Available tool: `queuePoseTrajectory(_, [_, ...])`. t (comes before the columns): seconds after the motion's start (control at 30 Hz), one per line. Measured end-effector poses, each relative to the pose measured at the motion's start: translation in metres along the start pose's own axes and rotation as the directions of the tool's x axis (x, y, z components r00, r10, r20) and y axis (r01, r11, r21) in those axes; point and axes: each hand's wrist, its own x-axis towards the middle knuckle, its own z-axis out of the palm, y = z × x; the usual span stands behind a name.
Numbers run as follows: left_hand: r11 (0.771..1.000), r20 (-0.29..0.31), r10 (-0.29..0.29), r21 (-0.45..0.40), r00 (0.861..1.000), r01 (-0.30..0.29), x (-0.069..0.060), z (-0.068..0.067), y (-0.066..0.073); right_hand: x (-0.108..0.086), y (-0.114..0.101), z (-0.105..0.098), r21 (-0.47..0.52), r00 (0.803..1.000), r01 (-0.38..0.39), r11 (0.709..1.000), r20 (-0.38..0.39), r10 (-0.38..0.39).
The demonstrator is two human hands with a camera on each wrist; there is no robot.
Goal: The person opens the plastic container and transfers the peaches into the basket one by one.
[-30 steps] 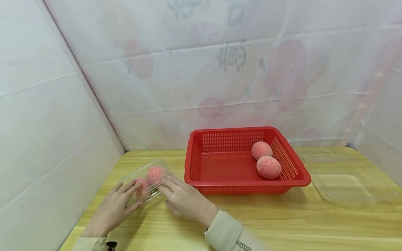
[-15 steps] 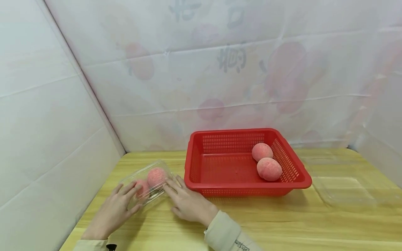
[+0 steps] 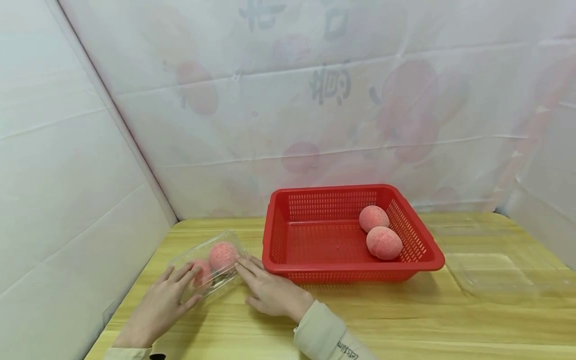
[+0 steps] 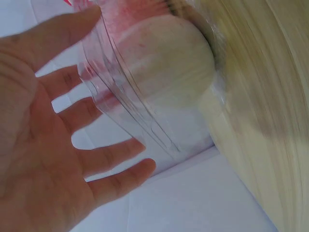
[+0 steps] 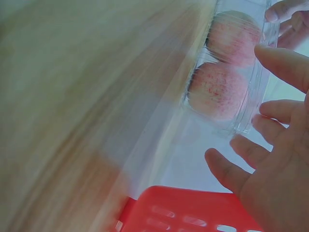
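A clear plastic clamshell box [image 3: 218, 290] stands at the table's left side, set at an angle. Two pink peaches sit inside, one to the right [image 3: 223, 256] and one to the left [image 3: 202, 274], partly behind fingers. My left hand [image 3: 155, 307] is at the box's left end, its spread fingers over the lid and thumb near the front rim. On the right end, my right hand [image 3: 272, 294] rests its extended fingertips by the rim. Both wrist views show the flanged rim [image 4: 116, 72] near the fingertips, with loosely spread fingers.
Just right of my right hand stands a red perforated basket [image 3: 351, 265]. It holds two more peaches [image 3: 384, 243] at its right end. Another clear plastic box [image 3: 495, 272] lies on the wooden table [image 3: 360, 315] at far right. White cloth walls [image 3: 252, 130] border the table.
My right hand has shifted slightly back along the box's right end, its fingers straighter than a second ago. The left hand and box have barely moved.
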Motion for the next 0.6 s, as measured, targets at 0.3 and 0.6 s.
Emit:
queuePoseTrajectory(0.3, [0.999, 0.018, -0.032, 0.015, 0.999, 0.032, 0.004, 0.001, 0.009, -0.001, 0.0, -0.001, 0.039, 1.0, -0.021, 0.999, 0.018, 0.02])
queuePoseTrajectory(0.6, [0.998, -0.009, -0.038, 0.056, 0.999, 0.039, 0.006, 0.0, 0.013, 0.004, 0.001, -0.003, 0.096, 0.999, -0.025, 0.995, 0.032, 0.022])
